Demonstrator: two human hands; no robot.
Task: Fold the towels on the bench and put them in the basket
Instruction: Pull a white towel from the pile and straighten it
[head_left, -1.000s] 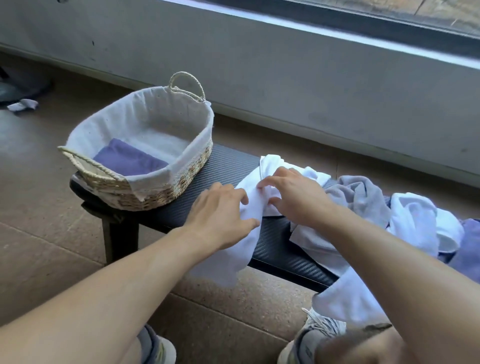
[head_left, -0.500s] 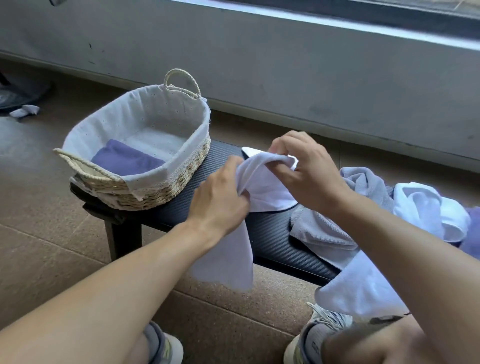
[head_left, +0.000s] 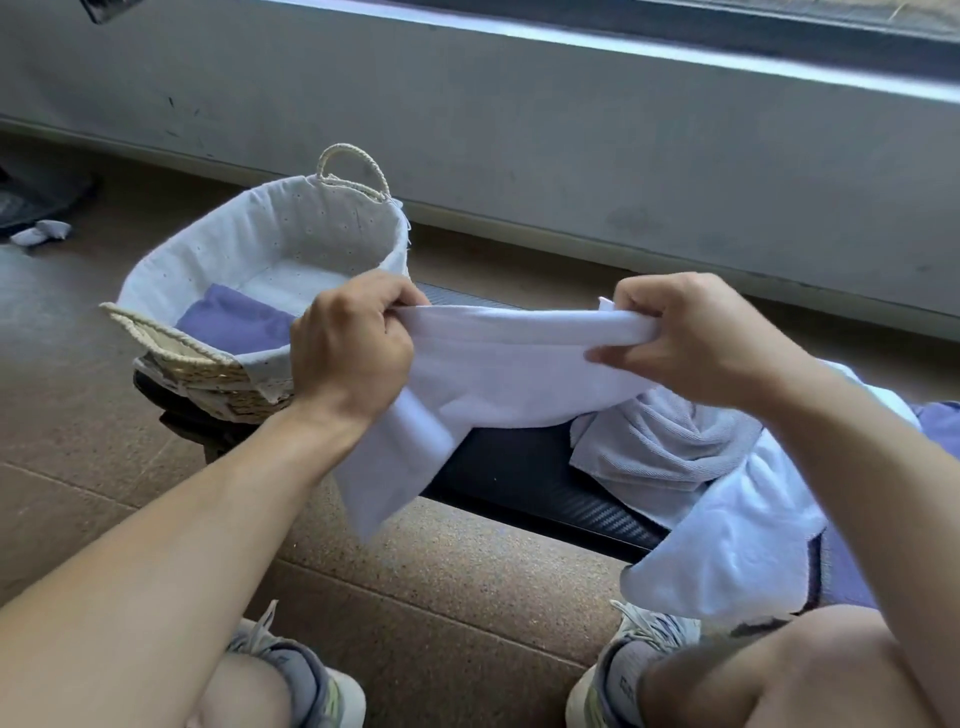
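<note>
White towel (head_left: 519, 364) is now up off the bench (head_left: 524, 473) and stretched between your hands at frame centre; a second ago it lay bunched on the bench under both palms. Left hand (head_left: 353, 348) pinches one end with curled fingers, right hand (head_left: 691, 338) pinches the other, thumb under the edge. Top edge is taut, the rest hangs down lower centre, past the bench front. Reads as: towel opened out, first fold not made yet.

Basket (head_left: 171, 343) sits upper left on the bench end, one purple towel (head_left: 228, 322) already inside. Grey towel (head_left: 670, 441) and another white one (head_left: 737, 540) remain in a heap at right, so several are left.

Hard to tell: your right forearm covers most of the heap, a purple cloth is cut off at the right edge, so the count is unclear. Towel corners are buried inside your fists.
</note>
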